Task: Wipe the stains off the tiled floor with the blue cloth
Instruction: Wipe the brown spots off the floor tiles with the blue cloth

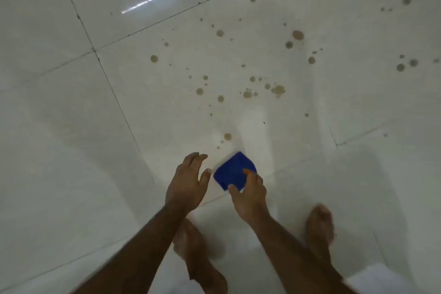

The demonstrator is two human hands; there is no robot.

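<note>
Both forearms are bare from the lower edge of the view to the wrists, with no sleeves, watch, bracelet or rings to be seen. The left hand (188, 184) and right hand (250, 194) wear no gloves; short nails show on the fingers. Fine hair covers the forearms. The left foot (198, 253) and right foot (319, 229) are bare too, without shoes or sandals, and both are blurred. At the lower right corner shows a patch of white garment (379, 279), plain cloth with no visible pattern or marking.
</note>
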